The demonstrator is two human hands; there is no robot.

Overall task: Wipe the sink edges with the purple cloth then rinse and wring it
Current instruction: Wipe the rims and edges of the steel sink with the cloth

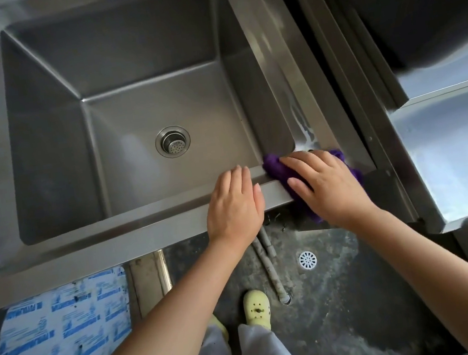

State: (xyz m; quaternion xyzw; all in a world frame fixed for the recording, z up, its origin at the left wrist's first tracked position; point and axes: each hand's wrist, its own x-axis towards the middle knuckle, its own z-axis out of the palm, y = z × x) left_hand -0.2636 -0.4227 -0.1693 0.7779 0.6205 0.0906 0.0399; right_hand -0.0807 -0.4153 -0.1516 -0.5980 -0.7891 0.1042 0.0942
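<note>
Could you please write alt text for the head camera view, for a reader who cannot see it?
A person's right hand presses a purple cloth flat on the near right corner of a steel sink, while the left hand rests flat on the front rim beside it. The basin is empty.

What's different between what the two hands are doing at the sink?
The right hand presses flat on the purple cloth at the near right corner of the sink; the left hand holds nothing. The left hand rests bare on the front edge, with its fingers reaching the inner lip. Both lie palm down, side by side on the same front edge.
</note>
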